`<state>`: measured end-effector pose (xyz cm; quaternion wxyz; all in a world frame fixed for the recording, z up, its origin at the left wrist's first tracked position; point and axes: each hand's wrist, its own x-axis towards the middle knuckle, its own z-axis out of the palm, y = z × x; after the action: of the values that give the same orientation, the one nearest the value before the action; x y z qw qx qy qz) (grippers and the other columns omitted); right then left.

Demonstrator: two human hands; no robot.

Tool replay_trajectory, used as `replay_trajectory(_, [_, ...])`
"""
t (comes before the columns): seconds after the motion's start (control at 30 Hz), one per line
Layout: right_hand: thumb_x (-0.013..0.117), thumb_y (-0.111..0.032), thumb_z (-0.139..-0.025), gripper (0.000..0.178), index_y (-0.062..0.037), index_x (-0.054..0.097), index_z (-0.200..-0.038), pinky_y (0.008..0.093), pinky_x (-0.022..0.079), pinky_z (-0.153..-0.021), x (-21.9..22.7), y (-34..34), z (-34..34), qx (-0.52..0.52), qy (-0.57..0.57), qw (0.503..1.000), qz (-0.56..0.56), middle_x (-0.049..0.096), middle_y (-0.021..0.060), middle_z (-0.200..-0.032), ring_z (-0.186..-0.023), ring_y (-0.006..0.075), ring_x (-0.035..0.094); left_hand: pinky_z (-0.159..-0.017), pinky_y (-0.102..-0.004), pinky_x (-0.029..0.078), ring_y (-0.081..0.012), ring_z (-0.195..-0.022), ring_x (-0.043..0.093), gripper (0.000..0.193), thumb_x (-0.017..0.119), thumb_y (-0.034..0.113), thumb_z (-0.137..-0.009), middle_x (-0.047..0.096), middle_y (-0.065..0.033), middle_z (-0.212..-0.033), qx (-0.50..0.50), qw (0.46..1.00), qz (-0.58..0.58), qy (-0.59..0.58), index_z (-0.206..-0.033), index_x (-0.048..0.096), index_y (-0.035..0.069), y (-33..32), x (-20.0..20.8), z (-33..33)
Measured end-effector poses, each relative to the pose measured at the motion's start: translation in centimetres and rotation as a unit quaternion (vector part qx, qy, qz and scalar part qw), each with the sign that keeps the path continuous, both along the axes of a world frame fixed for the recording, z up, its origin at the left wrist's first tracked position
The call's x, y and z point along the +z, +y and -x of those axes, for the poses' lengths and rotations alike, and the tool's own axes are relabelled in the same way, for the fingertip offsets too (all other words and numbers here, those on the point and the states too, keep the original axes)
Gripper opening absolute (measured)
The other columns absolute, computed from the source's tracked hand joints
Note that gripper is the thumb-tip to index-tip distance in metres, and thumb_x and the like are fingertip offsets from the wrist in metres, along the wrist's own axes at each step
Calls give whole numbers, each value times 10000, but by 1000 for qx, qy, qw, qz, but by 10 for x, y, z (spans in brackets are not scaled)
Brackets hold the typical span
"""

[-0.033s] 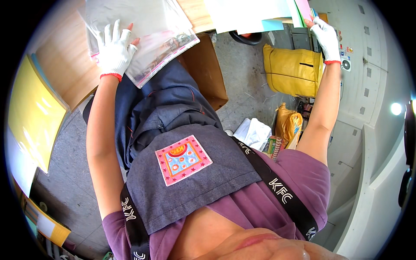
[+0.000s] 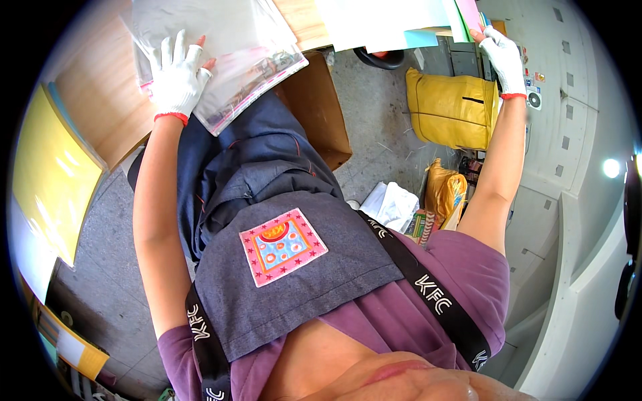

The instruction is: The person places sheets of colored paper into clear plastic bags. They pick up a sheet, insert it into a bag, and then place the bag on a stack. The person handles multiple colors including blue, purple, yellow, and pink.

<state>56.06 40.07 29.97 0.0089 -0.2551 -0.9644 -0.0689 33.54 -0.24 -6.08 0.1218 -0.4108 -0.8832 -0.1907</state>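
Observation:
My left hand (image 2: 178, 81), in a white glove with red cuff and bare thumb and index fingertips, lies spread on a stack of clear plastic bags (image 2: 234, 60). The stack rests on a wooden table (image 2: 100, 100) and juts over its edge above my lap. At the upper right, my right hand (image 2: 500, 60), gloved alike, is closed at the edge of a pink sheet (image 2: 468, 12). Green sheets (image 2: 457, 25) lie beside the pink one. To their left, pale blue and white sheets (image 2: 368, 23) overhang the table edge.
A cardboard box (image 2: 317, 110) stands under the table edge. Beyond it on the floor are a large yellow sack (image 2: 451, 109), a white bag (image 2: 391, 206) and an orange-yellow bag (image 2: 445, 190). Yellow sheets (image 2: 53, 174) hang at the left. A white wall (image 2: 552, 80) rises at the right.

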Motion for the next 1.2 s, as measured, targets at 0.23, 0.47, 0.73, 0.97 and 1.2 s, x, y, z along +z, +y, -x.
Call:
replay_trajectory(0.23, [626, -225, -877, 264, -62, 666, -1082, 317, 507, -667, 2, 1, 0, 0, -1, 1000, 4, 686, 126, -897, -723, 217, 648, -1058, -529, 280, -374, -1301, 371, 482, 631, 404, -829, 413, -149, -1442, -4, 1000, -14, 0, -1239, 551, 162, 0, -1, 0])
replay_trajectory(0.47, [628, -225, -867, 264, -58, 668, -1068, 327, 509, -668, 4, 4, 2, 1, 0, 1000, 7, 687, 135, -888, -728, 234, 653, -1056, -519, 286, -366, -1293, 382, 472, 627, 403, -838, 419, -145, -1436, 4, 1000, -7, 12, -1242, 558, 168, -1, 1, -1])
replay_trajectory(0.73, [631, -226, -855, 264, -53, 671, -1051, 339, 511, -670, 4, 6, 4, 6, -1, 1000, 9, 688, 145, -878, -732, 255, 658, -1049, -530, 288, -371, -1291, 385, 474, 635, 393, -836, 419, -144, -1430, -12, 1000, -21, 7, -1250, 561, 173, 1, -3, 1])
replay_trajectory(0.97, [633, -226, -845, 265, -49, 673, -1037, 349, 514, -671, 5, 1, 7, 37, 18, 999, 24, 689, 154, -869, -736, 272, 663, -1013, -470, 380, -367, -1186, 504, 532, 562, 404, -853, 539, -142, -1297, -80, 983, 16, -167, -1326, 510, 164, -1, 10, 24])
replay_trajectory(1.2, [635, -226, -834, 265, -44, 676, -1023, 359, 516, -673, 13, -20, -3, 92, 62, 993, 32, 690, 163, -860, -741, 290, 668, -978, -444, 405, -320, -1115, 560, 516, 630, 413, -825, 617, -156, -1159, -210, 957, -198, 16, -1211, 583, 72, 73, 189, -40])
